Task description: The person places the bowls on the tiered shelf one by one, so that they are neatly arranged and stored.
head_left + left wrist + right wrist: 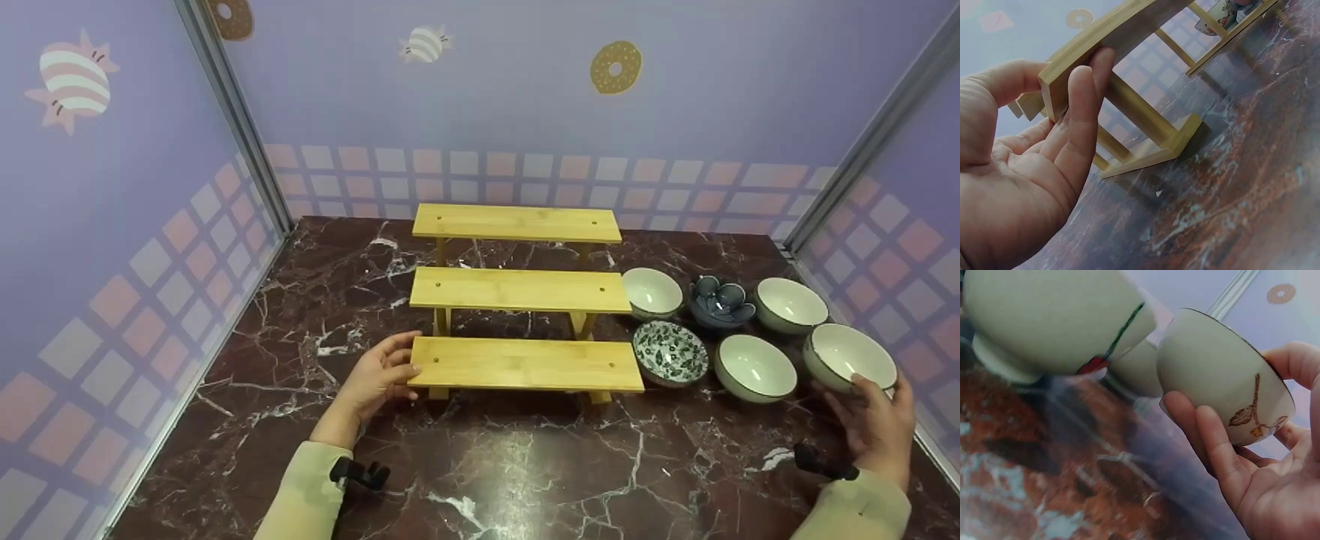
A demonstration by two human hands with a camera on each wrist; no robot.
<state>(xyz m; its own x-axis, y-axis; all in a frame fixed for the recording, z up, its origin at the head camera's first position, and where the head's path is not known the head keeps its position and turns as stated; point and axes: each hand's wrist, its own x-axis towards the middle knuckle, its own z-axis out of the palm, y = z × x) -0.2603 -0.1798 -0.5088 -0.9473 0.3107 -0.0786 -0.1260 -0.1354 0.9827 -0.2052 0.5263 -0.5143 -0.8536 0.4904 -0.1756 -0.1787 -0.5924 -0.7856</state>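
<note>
Bench: dark veined stone, beneath both hands [570, 457].
Wooden rack: three stepped boards [521, 289], on the bench to the left hand's right; best steadied without a pull on it.
Left hand: pinching the near end of the rack's lowest board [381, 371]; a light, even hold should serve.
Right hand: gripping a bowl, thumb at the rim, fingers along the side and underneath [877, 420].
Held pale bowl: in the right hand's grip [851, 354]; clearance from the bench cannot be told. Best kept level and raised past its neighbours before any sideways travel.
Other pale bowls: one just left of the right hand [755, 369], one beyond it [792, 305], one farthest left by the rack [652, 292].
Leaf-patterned bowl: farther left of the right hand, beside the lowest board [670, 354]; a likely knock point.
Dark blue bowl: petal-like shapes, beyond and left of the right hand [720, 304].
</note>
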